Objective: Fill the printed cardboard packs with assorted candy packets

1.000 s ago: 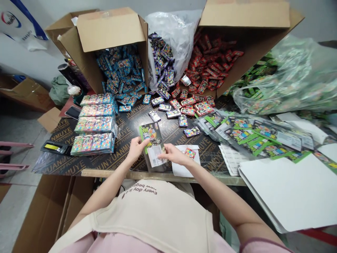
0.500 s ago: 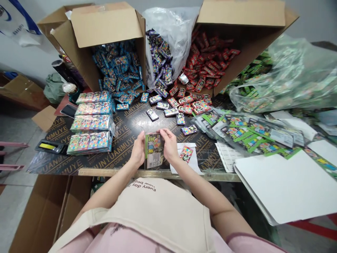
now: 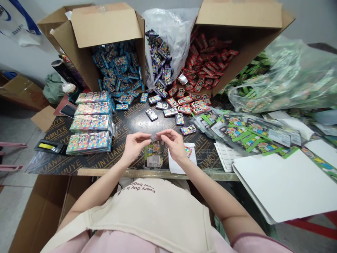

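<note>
A green and black printed pouch with a barcode label lies near the table's front edge. Both hands are at its clear top end. My left hand has thumb and fingers pinched together at the upper left of the pouch. At the upper right, my right hand pinches the clear film with thumb and forefinger. Just right of that hand, a small red packet rests on a white paper sheet, partly covered by the hand. Several small purple packets are scattered beyond the hands.
Neat stacks of packets stand at the left. Behind are a carton of blue packets, a plastic bag of purple ones and a carton of red ones. Loose pouches and white sheets cover the right side.
Both hands have moved from the pouch's sides to its top end and closer together. My left hand has turned inward, and my right hand now overlaps part of the red packet.
</note>
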